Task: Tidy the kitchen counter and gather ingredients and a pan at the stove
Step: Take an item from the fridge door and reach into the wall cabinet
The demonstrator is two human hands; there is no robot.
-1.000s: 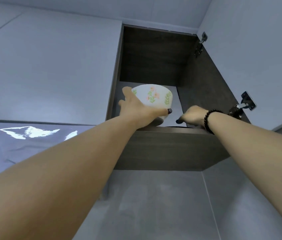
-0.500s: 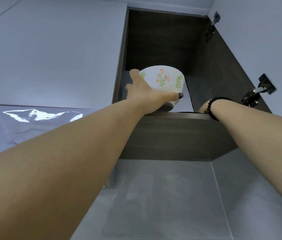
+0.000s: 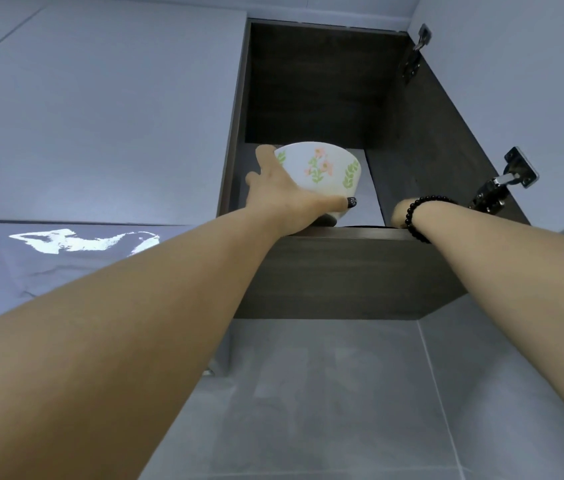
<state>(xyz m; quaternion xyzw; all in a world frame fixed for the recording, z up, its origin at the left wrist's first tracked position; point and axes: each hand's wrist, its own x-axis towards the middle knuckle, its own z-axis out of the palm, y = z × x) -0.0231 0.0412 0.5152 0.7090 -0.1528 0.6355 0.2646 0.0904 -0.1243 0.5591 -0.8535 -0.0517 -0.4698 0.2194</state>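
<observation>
**Bowl held at the lip of the open wall cabinet**

Nearest my view, both forearms reach up and away, the left from 8 o'clock, the right from 4 o'clock. My left hand (image 3: 285,199) grips the floral bowl (image 3: 322,174), thumb curled across its lower front and fingers wrapped round its 9 o'clock side. The bowl sits upright just inside the cabinet (image 3: 343,271), its base at the front edge of the bottom panel. My right hand (image 3: 399,213) lies at 3 o'clock of the bowl, apart from it, mostly hidden behind that edge, so I cannot tell how its fingers lie. A black bead bracelet (image 3: 415,218) circles the right wrist.

Below the cabinet is a matt grey tiled wall (image 3: 325,393) with thin grout lines. The cabinet is dark wood-grain, boxy and deep. Its pale door (image 3: 516,81) stands open at 2 o'clock on two metal hinges (image 3: 502,188). At 10 o'clock a closed flat pale door (image 3: 100,116) adjoins. The bowl is smooth, glossy white, painted with orange flowers and green leaves.
</observation>
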